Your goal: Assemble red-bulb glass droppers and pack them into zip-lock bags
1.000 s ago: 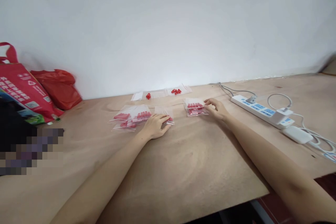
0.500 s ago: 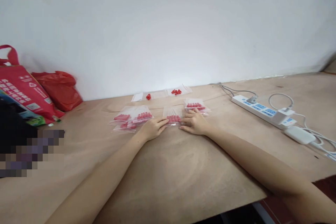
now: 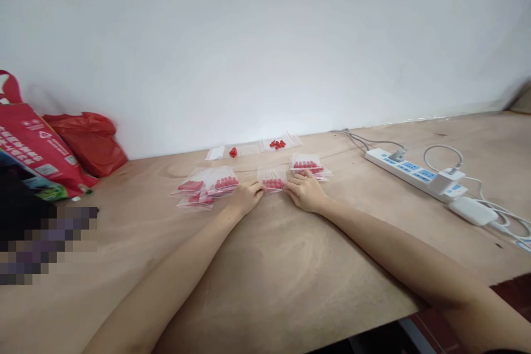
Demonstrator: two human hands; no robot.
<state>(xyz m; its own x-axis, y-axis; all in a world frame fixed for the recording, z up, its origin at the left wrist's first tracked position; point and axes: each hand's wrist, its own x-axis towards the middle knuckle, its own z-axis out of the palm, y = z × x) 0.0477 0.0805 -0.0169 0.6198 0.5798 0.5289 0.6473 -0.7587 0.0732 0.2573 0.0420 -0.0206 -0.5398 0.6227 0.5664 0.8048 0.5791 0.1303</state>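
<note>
Between my two hands lies a small clear zip bag (image 3: 271,173) with a row of red pieces (image 3: 274,183) along its near side. What the red pieces are I cannot make out. My left hand (image 3: 246,197) has its fingers closed at the bag's near left corner. At the near right corner, my right hand (image 3: 306,192) pinches the bag's edge, its thumb side turned toward the bag. Filled bags (image 3: 226,180) of red pieces overlap left of my left hand. Just beyond my right hand, another stack of filled bags (image 3: 307,164) lies.
Loose red pieces (image 3: 277,144) lie on flat clear bags (image 3: 250,148) by the wall. A white power strip (image 3: 409,168) with plugs and cables stands at right. Red bags (image 3: 89,141) and a pixelated area are at left. The wooden table's front edge (image 3: 373,327) is near.
My left fingers have curled in from lying straighter and now close on the bag's corner. My right fingers have drawn in at the other corner. The view has shifted slightly.
</note>
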